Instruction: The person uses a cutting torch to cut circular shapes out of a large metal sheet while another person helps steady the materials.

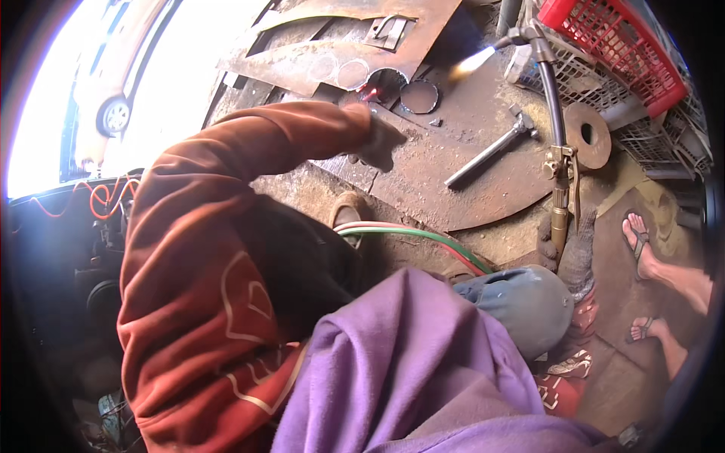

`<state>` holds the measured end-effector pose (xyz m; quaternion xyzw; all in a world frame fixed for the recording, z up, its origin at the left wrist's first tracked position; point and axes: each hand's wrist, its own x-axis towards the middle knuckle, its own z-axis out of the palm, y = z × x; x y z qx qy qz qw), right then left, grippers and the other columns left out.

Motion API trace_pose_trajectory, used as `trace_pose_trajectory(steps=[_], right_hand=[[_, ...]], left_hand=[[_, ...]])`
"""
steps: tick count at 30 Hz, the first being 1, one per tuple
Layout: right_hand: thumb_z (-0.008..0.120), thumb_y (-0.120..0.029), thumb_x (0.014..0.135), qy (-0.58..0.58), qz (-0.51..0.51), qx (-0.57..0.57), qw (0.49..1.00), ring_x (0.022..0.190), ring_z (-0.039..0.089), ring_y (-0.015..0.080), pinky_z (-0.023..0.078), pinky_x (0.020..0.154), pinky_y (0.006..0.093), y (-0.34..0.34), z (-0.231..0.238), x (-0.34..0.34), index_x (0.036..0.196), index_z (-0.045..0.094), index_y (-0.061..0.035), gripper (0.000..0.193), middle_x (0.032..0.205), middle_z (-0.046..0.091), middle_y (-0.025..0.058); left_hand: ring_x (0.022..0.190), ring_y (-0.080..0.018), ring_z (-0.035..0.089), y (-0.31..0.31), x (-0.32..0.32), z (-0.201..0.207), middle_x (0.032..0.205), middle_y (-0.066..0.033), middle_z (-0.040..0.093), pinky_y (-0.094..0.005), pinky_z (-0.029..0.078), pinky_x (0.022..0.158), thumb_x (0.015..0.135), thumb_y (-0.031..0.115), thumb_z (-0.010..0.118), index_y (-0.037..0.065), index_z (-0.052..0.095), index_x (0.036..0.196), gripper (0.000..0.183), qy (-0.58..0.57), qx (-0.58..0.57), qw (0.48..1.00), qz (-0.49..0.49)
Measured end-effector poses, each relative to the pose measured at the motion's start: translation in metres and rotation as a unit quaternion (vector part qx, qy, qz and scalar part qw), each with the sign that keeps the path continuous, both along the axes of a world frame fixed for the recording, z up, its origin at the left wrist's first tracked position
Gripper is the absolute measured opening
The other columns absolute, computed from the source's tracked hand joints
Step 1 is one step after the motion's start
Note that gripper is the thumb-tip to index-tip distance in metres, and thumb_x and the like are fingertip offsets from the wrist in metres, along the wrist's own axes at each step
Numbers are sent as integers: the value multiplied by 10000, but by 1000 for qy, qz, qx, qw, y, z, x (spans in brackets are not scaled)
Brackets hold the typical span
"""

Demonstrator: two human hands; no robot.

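My right hand [575,257], in a dark glove, grips the brass handle of a cutting torch [559,170]. The torch stands upright with its head bent left, and a bright flame [472,65] blows from the tip. My left hand [381,146], also gloved, reaches over a rusty steel plate [483,162]; its fingers point down and right, partly spread, with nothing visible in them. Just beyond it is a round cut hole [388,84] with a red-hot spot at its edge. A cut disc [419,97] lies beside the hole. A hammer [489,153] rests on the plate.
Green and red hoses [423,234] run past my knee. A thick ring [587,134] sits right of the torch, near a red plastic crate [623,53] and grey crates. Another person's sandalled foot [639,240] is at the right. A car [113,98] stands outside, far left.
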<state>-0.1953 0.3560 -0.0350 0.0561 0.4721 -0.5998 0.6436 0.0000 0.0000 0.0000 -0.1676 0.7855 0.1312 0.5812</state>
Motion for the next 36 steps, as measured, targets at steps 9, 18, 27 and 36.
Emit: trace_pose_trajectory(steps=[9, 18, 27, 36], right_hand=[[391, -801, 859, 84, -30, 143, 986, 403, 429, 92, 319, 349, 233, 21, 36, -29, 934, 592, -122, 712, 564, 482, -34], [382, -782, 876, 165, -28, 181, 969, 426, 451, 102, 347, 372, 235, 20, 76, -27, 944, 595, -115, 703, 584, 500, -18], [373, -763, 893, 232, -12, 182, 955, 448, 473, 112, 374, 394, 238, 15, 114, -16, 954, 598, -108, 696, 603, 518, -2], [364, -745, 910, 226, 27, 146, 963, 471, 495, 122, 402, 416, 240, 8, 103, 0, 963, 602, -101, 689, 623, 536, 13]], left_hand=[[527, -230, 611, -27, -38, -78, 789, -148, 644, -385, 564, 469, 882, 232, 635, 122, 274, 1477, 705, 250, 113, 874, 400], [745, -320, 666, -24, -72, -110, 1013, -203, 630, -492, 576, 615, 901, 299, 651, 132, 295, 1437, 665, 294, 298, 668, 616], [969, -385, 623, -25, -64, -131, 1133, -216, 603, -602, 488, 881, 868, 195, 667, 127, 299, 1435, 679, 230, 271, 737, 575], [1086, -256, 547, -33, -83, -153, 922, -98, 647, -450, 453, 932, 811, 286, 756, 108, 563, 1250, 512, 262, 431, 682, 529]])
